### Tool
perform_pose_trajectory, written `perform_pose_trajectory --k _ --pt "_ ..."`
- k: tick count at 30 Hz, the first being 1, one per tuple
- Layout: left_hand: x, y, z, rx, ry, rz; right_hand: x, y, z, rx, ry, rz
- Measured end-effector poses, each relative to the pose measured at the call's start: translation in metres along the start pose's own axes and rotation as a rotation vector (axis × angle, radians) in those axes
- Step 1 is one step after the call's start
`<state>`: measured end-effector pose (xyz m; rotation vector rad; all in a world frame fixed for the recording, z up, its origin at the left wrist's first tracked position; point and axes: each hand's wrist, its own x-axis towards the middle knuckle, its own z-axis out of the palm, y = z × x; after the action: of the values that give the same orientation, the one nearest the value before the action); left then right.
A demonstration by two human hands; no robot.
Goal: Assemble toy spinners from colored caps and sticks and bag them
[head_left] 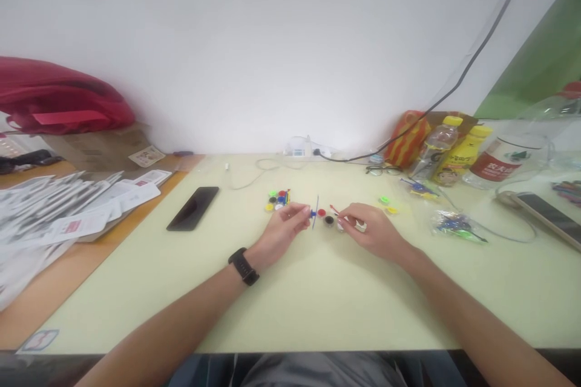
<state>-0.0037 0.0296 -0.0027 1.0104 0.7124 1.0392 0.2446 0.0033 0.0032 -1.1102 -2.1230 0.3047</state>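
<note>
Over the middle of the table, my left hand, with a black watch on its wrist, pinches a small blue plastic part with a long thin blade. My right hand is closed in a pinch on a thin red plastic piece; a whitish bit shows by its fingertips. Between the hands lie a red disc and a black round piece. Beyond my left hand is a cluster of coloured round pieces. A green piece and a yellow piece lie beyond my right hand.
A black phone lies left, beside papers and a cardboard box. At right are bagged plastic parts, drink bottles, a large labelled bottle and another phone. A cable runs along the wall.
</note>
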Motion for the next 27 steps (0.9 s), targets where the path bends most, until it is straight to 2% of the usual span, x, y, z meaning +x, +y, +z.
perform_pose_trajectory --k 8,20,27 --pt "0.001 -0.002 -0.002 0.054 0.027 0.015 0.000 0.000 -0.001 -0.016 -0.002 -0.002" --pt "-0.001 -0.008 -0.003 0.153 -0.127 -0.041 -0.001 -0.008 0.009 0.062 0.044 -0.011" --pt "-0.001 -0.015 -0.006 0.296 -0.180 -0.003 0.000 -0.015 0.022 0.145 -0.011 -0.071"
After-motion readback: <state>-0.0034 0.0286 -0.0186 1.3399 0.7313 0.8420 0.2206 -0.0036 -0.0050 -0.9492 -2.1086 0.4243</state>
